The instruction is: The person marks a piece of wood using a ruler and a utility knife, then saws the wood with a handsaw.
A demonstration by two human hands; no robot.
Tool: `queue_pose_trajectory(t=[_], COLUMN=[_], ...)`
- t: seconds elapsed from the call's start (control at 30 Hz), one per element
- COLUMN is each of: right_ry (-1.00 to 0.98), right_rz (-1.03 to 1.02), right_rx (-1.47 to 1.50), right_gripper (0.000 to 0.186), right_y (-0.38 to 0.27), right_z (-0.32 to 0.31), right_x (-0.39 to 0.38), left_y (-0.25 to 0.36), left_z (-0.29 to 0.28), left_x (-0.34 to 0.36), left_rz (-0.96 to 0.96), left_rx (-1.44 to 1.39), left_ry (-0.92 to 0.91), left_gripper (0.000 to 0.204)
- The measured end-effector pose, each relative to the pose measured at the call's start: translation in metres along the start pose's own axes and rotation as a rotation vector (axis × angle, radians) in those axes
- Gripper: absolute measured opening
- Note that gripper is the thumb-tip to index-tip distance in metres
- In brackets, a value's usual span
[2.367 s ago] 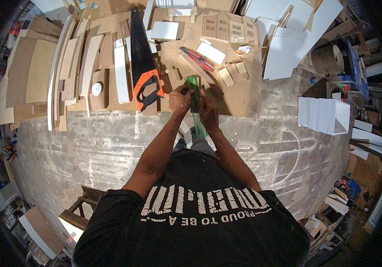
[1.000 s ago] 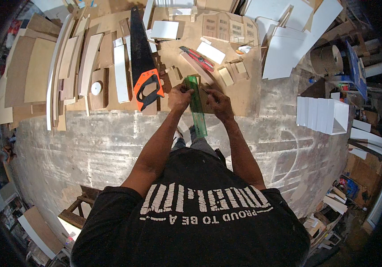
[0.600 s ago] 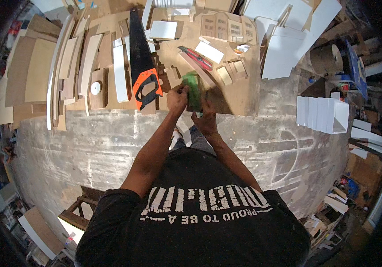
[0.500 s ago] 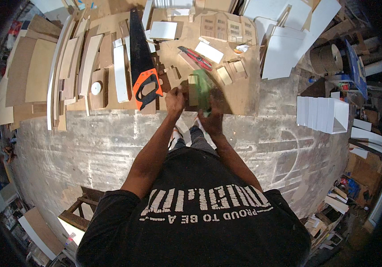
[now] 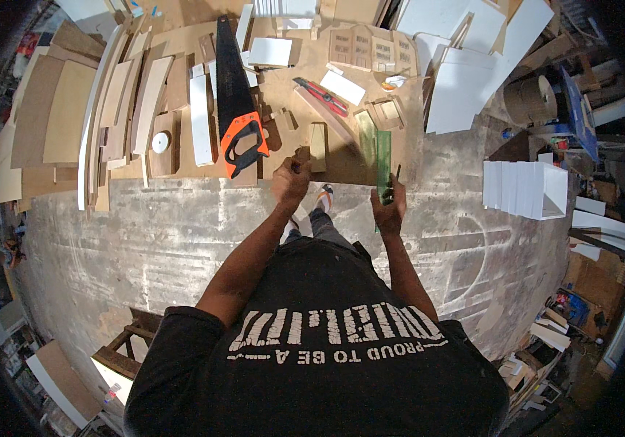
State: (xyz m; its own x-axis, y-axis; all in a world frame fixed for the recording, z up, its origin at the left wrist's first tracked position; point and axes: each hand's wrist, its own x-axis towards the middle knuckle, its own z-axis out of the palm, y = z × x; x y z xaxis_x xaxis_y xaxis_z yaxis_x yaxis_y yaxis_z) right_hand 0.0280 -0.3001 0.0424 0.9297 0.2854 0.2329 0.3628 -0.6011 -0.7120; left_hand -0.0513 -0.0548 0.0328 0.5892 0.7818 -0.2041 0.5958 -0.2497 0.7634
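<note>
Within right hand [image 5: 390, 207], green ruler [image 5: 384, 162].

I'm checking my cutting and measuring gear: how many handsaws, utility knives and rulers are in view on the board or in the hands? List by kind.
Handsaw, orange and black handle: 1
Red utility knife, on the board: 1
Green ruler, in the right hand: 1
Total: 3

The person wears a black T-shirt [image 5: 312, 390] with short sleeves [image 5: 178, 331], big cracked white lettering [image 5: 331, 328] across it, greyish trousers [image 5: 325, 230] and pale footwear [image 5: 325, 194] with orange showing.
</note>
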Motion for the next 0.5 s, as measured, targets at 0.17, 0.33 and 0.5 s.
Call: queue_pose_trajectory(t=[0.17,0.33,0.5], right_ry=[-0.205,-0.203,-0.235], right_rz=[0.146,0.046,0.164], right_rx=[0.04,0.091,0.058], right_gripper=[0.061,0.066,0.066], right_y=[-0.025,-0.028,-0.021], right_z=[0.0,0.006,0.006], right_x=[-0.013,-0.018,-0.013], left_y=[0.029,0.036,0.03], left_z=[-0.005,-0.002,0.002], left_x=[0.002,0.007,0.001], left_rz=[-0.005,-0.092,-0.01], left_rx=[0.157,0.33,0.31], left_ry=[-0.157,-0.258,-0.214], left_gripper=[0.052,0.061,0.059])
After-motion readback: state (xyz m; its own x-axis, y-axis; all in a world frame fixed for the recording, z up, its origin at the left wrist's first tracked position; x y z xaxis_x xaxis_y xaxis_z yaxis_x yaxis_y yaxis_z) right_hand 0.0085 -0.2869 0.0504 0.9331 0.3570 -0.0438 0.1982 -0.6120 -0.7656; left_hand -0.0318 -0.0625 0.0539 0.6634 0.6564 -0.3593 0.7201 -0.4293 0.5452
